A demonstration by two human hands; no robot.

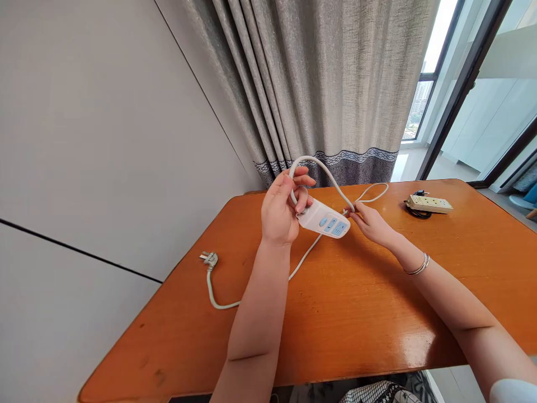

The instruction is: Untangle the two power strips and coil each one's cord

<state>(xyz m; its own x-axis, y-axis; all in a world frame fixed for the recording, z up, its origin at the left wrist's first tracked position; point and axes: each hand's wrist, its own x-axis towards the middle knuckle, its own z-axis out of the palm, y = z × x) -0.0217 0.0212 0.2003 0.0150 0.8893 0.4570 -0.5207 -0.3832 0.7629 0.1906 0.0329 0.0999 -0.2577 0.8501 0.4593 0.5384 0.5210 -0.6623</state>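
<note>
A white power strip (323, 219) with blue socket faces hangs tilted above the table, its cord end at my left hand (282, 210). The fingers of that hand are curled round the strip's end and the base of its white cord (318, 161). From there the cord arches up and over to my right hand (366, 220), which pinches it beside the strip's far end. More cord loops on the table behind my right hand. The cord's plug (209, 259) lies at the table's left, and my left forearm hides part of the cord.
A second, cream power strip (436, 204) with a black cord wound beside it lies on the wooden table (335, 324) at the back right. Grey curtains (335, 84) hang behind the table, and a pale wall (104, 140) borders its left side.
</note>
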